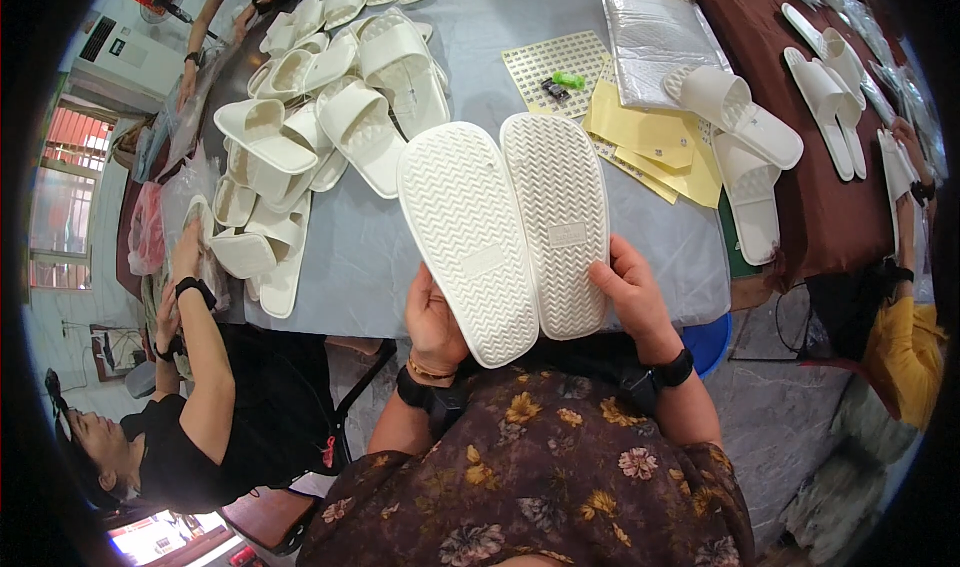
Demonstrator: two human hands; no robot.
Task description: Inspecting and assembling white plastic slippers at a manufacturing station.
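Two white slippers face me with their zigzag-ribbed soles, side by side and touching, above the near edge of the table. My left hand [435, 322] is closed on the left slipper [465, 217] along its lower outer edge; its fingers are partly hidden behind the sole. My right hand [637, 292] grips the right slipper [555, 187] by its lower right edge, thumb on the sole and fingers behind. Beyond them to the left lies a loose pile of similar white slippers [360, 132].
The grey-covered table [480, 27] also bears yellow paper sheets [640, 132], a sticker sheet [535, 62], a green clip-like item [568, 80] and a silver padded pouch [665, 52]. More slippers [740, 117] lie at right. Co-workers' hands [187, 252] are busy at left; others work farther off.
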